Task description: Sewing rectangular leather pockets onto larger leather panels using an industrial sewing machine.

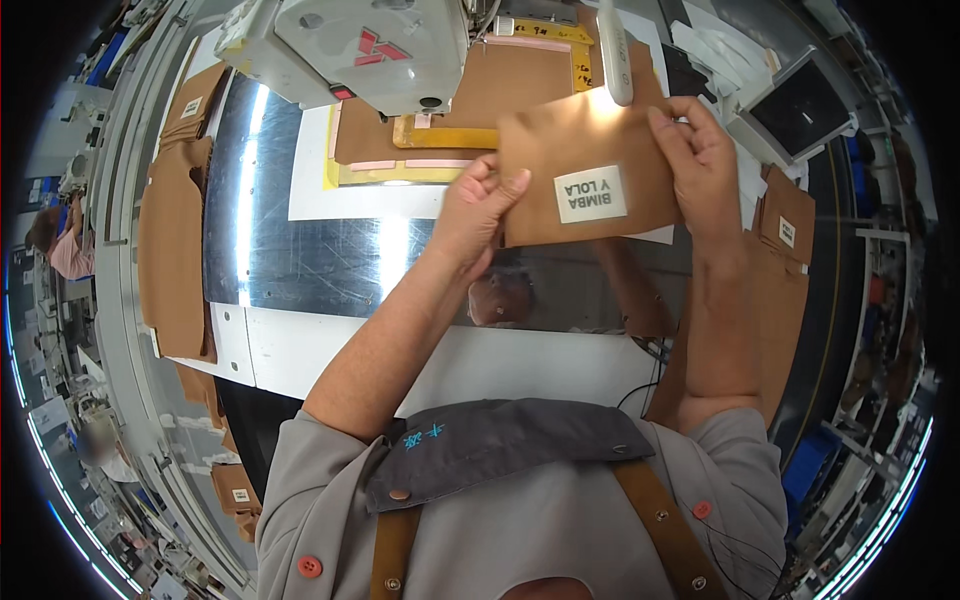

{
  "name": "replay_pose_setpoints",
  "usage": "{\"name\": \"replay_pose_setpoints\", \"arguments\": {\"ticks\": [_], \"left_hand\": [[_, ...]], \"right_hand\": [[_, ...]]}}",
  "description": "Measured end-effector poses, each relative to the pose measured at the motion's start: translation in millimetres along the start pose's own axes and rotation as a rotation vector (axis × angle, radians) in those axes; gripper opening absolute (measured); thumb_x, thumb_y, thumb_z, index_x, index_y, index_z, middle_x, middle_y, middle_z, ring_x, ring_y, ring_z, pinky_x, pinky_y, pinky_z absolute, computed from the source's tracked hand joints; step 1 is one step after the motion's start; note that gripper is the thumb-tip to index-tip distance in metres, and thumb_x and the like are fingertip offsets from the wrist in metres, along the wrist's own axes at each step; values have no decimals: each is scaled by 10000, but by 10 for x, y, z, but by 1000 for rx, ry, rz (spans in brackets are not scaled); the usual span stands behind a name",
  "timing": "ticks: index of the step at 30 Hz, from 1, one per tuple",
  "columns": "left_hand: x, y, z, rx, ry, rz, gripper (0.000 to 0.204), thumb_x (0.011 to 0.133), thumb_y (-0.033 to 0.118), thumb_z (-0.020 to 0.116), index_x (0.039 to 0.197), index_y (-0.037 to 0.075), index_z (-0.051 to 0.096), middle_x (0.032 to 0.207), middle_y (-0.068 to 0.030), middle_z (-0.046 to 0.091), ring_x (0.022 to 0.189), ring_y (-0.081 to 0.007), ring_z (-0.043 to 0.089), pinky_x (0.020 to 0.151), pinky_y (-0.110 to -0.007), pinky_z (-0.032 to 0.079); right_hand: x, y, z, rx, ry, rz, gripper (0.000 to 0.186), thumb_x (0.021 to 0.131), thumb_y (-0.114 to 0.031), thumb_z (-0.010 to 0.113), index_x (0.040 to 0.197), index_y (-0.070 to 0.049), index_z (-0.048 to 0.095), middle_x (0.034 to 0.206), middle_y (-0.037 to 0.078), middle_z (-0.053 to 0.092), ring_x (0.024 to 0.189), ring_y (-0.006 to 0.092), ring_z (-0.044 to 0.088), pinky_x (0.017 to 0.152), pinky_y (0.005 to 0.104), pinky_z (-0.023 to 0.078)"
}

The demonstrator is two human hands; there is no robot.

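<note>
Panel (600,148) in both hands (473,214) (704,155) hides part of the yellow strip (452,137).

Brown panel (588,150) in both hands (474,215) (704,165)

1 fisheye view looks down from head height, close above the metal worktable (270,250).
</note>
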State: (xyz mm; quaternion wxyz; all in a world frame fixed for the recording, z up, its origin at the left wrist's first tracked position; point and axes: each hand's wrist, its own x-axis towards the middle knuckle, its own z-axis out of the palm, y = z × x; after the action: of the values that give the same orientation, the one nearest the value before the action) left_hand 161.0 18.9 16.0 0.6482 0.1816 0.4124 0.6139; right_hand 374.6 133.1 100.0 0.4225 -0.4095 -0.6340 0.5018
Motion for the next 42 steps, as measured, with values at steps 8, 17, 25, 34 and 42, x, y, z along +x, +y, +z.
{"name": "replay_pose_setpoints", "arguments": {"ticks": [8, 17, 25, 34, 42], "left_hand": [[249, 319, -438, 341, -3, 39, 249, 1010, 46, 644, 1238, -35, 585, 1088, -134, 760, 960, -133, 712, 870, -266, 561], [148, 201, -204, 517, 91, 76, 592, 978, 34, 675, 1454, -64, 337, 1067, -136, 733, 871, -160, 727, 695, -280, 605], [98, -66, -220, 706, 94, 367, 440, 993, -31, 620, 1401, -19, 457, 1025, -102, 698, 791, -90, 673, 700, -219, 564], [103, -112, -233, 779, 142, 396, 237, 1011, 20, 641, 1241, -30, 613, 874, -52, 697, 751, -76, 681, 655, -199, 529], [86, -107, -247, 764, 136, 375, 264, 1009, 49, 662, 1255, -27, 608, 931, -58, 708, 781, -87, 691, 681, -205, 534]], "right_hand": [[409, 752, 316, 30, -286, 366, 372, 910, -338, 794, 1047, -12, 676, 889, 58, 712, 724, 93, 659, 629, 231, 512], [708, 881, -39, -276, -340, 160, 255, 987, -242, 716, 1111, -20, 705, 972, 27, 733, 898, 76, 667, 810, 251, 540], [544, 1101, -81, -152, -234, 196, 292, 988, -214, 723, 1181, 1, 684, 1032, 46, 741, 913, 68, 669, 817, 235, 537], [738, 716, -82, -431, -457, 186, 285, 965, -308, 740, 1035, -33, 712, 921, 52, 729, 819, 111, 665, 765, 299, 533], [851, 634, 493, -778, -399, -93, 306, 914, -333, 751, 1010, -43, 728, 851, 116, 731, 841, 273, 713, 758, 390, 551]]}}
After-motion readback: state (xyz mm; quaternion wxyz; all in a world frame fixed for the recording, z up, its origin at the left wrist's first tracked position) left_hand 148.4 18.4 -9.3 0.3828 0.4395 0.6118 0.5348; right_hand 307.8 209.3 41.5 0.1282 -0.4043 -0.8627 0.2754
